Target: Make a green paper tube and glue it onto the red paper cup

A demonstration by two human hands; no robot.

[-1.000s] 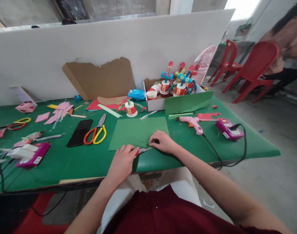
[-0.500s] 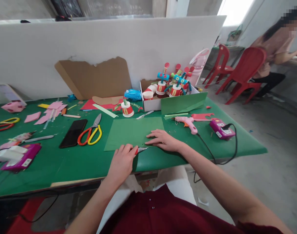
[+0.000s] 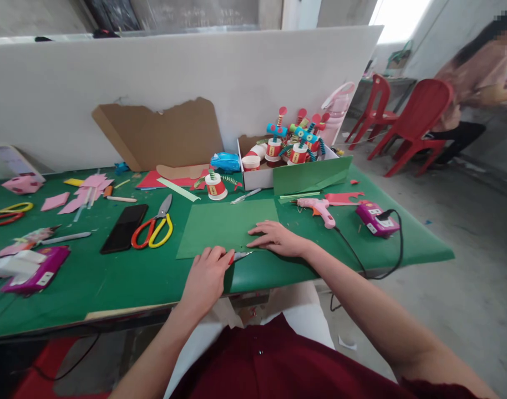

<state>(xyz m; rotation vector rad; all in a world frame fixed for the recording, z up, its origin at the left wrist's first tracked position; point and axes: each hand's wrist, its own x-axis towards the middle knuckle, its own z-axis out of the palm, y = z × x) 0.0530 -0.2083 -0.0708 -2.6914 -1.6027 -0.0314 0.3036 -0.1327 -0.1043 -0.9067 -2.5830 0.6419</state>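
A sheet of green paper (image 3: 228,221) lies on the green table in front of me. My left hand (image 3: 211,271) is closed around a red and grey craft knife (image 3: 240,256) at the sheet's near edge, its tip pointing right. My right hand (image 3: 276,238) rests flat on the sheet's right part, fingers spread and pointing left, with nothing held. Just beyond the paper stands a red and white cup figure (image 3: 216,187) with folded green arms. Scissors with red and yellow handles (image 3: 153,227) lie left of the paper.
Around the green table (image 3: 132,282) are a black phone (image 3: 124,228), a pink glue gun (image 3: 318,210), purple power blocks (image 3: 377,219) on both sides and pink paper pieces. A box (image 3: 257,180) holds several cup figures. A person (image 3: 461,100) sits at the far right near red chairs.
The whole view has shifted very slightly. Both hands and the knife stay in nearly the same place. The seated person's arms at the right have moved a little.
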